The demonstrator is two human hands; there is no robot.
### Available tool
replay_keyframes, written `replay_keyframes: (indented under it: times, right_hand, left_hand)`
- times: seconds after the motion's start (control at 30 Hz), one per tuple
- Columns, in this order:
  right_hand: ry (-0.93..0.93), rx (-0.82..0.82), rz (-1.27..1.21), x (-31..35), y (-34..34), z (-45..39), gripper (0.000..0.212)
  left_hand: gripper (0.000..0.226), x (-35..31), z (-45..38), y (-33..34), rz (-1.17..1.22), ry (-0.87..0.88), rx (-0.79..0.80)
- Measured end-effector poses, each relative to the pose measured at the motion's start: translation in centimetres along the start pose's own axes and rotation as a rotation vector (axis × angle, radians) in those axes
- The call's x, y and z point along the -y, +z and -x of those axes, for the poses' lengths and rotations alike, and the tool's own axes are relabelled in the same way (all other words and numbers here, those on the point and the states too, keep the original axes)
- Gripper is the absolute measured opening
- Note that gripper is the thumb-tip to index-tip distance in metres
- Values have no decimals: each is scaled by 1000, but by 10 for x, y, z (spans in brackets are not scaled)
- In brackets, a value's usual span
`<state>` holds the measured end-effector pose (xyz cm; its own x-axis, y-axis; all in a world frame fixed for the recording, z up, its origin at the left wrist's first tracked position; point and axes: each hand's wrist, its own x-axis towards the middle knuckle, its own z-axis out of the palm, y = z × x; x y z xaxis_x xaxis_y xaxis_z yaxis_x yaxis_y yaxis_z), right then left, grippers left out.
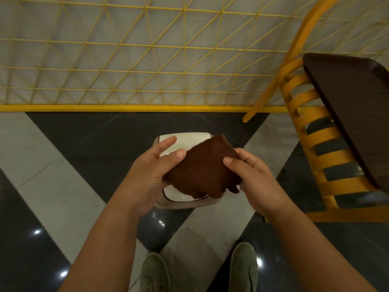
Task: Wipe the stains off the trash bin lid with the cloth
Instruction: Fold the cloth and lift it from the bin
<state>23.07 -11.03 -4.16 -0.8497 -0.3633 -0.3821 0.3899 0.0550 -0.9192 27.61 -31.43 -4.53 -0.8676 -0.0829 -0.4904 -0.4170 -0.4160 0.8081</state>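
Cloth readied above the bin lid.
Both hands, left [151,171] and right [252,175], pinch the cloth [202,169]; best fold it flat, then press onto lid [185,142] at 12 o'clock.

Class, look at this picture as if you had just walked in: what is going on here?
A person stands over a small white-lidded trash bin on the dark and pale tiled floor, holding a brown fuzzy cloth above it with both hands. The left hand supports the cloth's left edge with its thumb on top and fingers extended; the right hand pinches the right edge. The cloth appears to be held above the lid, not touching it, so wiping seems not yet under way. A yellow slatted chair stands to the right.
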Motion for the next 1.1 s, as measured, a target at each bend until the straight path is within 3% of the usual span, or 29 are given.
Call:
replay_keyframes:
  times: [0.07,0.13,0.27,0.3,0.4,0.47,0.57,0.67,0.8,0.93,1.1]
  right_hand:
    - [59,-56,-153,-1,1,-6,20]
    - [77,-97,-250,0,0,-12,21]
    - [-6,-153,-207,-3,4,-24,24]
    - [-40,-180,-176,-4,6,-27,24]
    - [-131,-275,-113,-8,10,-37,26]
    - [-154,-337,-86,-13,10,-40,25]
    - [-147,-409,-28,-18,3,-37,19]
    - [-109,-463,-7,-12,-12,-31,20]
    - [-19,-598,-11,20,-52,-25,13]
    - [90,-653,31,72,-105,-9,27]
    - [93,-746,200,130,-175,10,29]
  left_hand:
    - [75,8,-3,6,31,-108,113]
    - [61,17,-7,14,64,-136,135]
    - [20,19,-25,38,251,27,-147]
    - [15,20,-30,43,188,93,-238]
    - [10,23,-39,53,-319,319,-520]
    - [16,25,-41,58,-516,380,-575]
    - [22,24,-47,63,-563,328,-584]
    - [31,15,-50,75,-396,211,-516]
    - [40,0,-53,107,-284,91,-266]
    - [24,-13,-59,160,-459,89,-12]
    - [36,-29,-64,247,-627,177,186]
